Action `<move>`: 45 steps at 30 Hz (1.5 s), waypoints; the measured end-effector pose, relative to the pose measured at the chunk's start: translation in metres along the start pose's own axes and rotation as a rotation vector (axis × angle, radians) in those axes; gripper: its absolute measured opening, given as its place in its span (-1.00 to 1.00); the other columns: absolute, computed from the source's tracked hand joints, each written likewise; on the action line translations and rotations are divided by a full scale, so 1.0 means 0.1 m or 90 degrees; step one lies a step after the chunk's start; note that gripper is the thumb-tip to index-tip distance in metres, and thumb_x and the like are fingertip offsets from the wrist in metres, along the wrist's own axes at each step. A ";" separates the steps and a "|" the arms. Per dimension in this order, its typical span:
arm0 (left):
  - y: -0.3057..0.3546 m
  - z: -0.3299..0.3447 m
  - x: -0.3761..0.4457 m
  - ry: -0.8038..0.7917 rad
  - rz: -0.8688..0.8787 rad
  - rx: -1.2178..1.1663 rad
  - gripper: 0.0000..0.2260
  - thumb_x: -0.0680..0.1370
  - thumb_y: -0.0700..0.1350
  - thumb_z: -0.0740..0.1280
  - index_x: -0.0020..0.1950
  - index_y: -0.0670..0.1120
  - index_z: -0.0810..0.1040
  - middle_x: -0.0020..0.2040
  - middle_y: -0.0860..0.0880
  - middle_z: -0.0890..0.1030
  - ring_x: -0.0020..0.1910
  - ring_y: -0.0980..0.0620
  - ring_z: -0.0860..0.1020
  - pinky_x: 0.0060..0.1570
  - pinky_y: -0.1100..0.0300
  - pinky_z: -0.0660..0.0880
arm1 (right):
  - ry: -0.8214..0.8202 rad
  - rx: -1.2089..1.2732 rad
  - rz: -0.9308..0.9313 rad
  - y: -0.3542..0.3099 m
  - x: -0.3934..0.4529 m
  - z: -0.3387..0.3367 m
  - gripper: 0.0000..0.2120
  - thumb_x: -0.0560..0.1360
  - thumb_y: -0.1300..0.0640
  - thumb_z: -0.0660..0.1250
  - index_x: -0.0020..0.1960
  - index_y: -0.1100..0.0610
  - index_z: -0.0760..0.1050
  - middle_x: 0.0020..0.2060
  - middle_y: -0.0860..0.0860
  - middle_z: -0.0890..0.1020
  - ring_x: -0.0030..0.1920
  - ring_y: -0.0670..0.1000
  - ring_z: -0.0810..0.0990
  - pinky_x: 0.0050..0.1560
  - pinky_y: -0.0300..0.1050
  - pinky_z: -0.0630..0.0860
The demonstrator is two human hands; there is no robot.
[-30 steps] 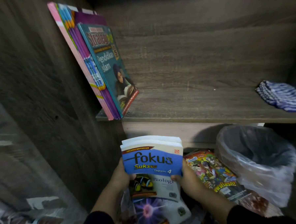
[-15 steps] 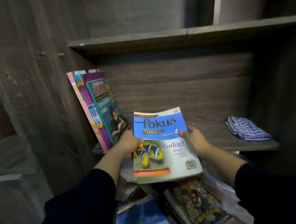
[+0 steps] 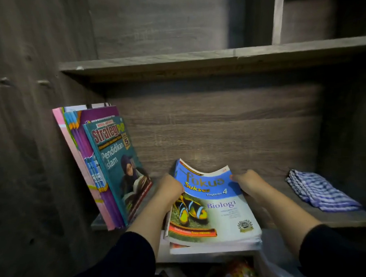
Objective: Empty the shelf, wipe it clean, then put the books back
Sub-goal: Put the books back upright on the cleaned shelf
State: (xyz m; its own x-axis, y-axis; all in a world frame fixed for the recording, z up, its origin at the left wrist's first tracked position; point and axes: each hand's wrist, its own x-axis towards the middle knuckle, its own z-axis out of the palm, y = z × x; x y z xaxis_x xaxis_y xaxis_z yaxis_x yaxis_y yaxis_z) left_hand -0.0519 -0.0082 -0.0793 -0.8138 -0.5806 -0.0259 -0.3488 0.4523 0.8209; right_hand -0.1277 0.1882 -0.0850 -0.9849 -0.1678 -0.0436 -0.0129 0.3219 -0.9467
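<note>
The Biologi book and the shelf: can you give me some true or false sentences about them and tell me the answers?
1. Both hands, left hand and right hand, hold the Biologi book. True.
2. The striped cloth lies on the floor. False: it lies on the shelf, at the right.
3. The Pendidikan Islam book leans at the shelf's left end. True.
4. The Biologi book's cover shows a cat. False: it shows striped fish.
</note>
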 end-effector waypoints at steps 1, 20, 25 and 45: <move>0.02 0.00 -0.01 -0.004 0.001 -0.030 -0.67 0.54 -0.29 0.27 0.30 -0.31 0.43 0.12 -0.20 0.56 -0.07 -0.04 0.46 0.01 0.13 0.52 | -0.004 0.014 0.008 -0.04 -0.02 -0.01 -0.88 0.55 0.25 0.27 -0.04 0.33 0.47 -0.17 0.21 0.59 -0.32 0.08 0.59 -0.38 -0.23 0.51; -0.21 -0.82 -0.33 0.455 0.167 -0.409 -0.75 0.53 -0.35 0.27 0.05 -0.09 0.26 -0.02 -0.07 0.51 -0.04 -0.06 0.52 -0.11 0.21 0.35 | -0.016 -0.020 0.028 -0.01 -0.39 0.07 -0.63 0.56 0.28 0.24 -0.40 0.15 0.31 -0.48 0.04 0.38 -0.50 -0.03 0.32 -0.52 -0.23 0.24; -0.31 -0.79 -0.40 0.428 0.120 -0.088 -0.75 0.57 -0.25 0.24 0.21 -0.19 0.27 0.01 -0.16 0.55 -0.02 -0.20 0.55 -0.13 0.06 0.42 | -0.024 -0.049 0.034 -0.02 -0.40 0.05 -0.68 0.56 0.27 0.25 -0.36 0.17 0.34 -0.45 0.03 0.42 -0.48 -0.07 0.37 -0.57 -0.28 0.29; -0.09 -0.71 -0.50 -0.027 -0.063 0.273 -0.72 0.60 -0.02 0.23 -0.15 -0.22 0.51 -0.27 -0.13 0.60 -0.30 -0.07 0.63 -0.21 0.07 0.59 | 0.010 0.012 0.109 0.11 -0.30 0.01 -0.78 0.54 0.30 0.21 0.13 0.37 0.50 -0.29 0.13 0.57 -0.35 0.07 0.51 -0.44 -0.30 0.41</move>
State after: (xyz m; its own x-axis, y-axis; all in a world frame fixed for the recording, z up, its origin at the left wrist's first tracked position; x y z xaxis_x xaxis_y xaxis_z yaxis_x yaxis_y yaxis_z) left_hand 0.0253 -0.0310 -0.0452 -0.7821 -0.6108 -0.1237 -0.5801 0.6409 0.5027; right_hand -0.0984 0.1959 -0.0939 -0.9750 -0.0970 -0.1999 0.1586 0.3262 -0.9319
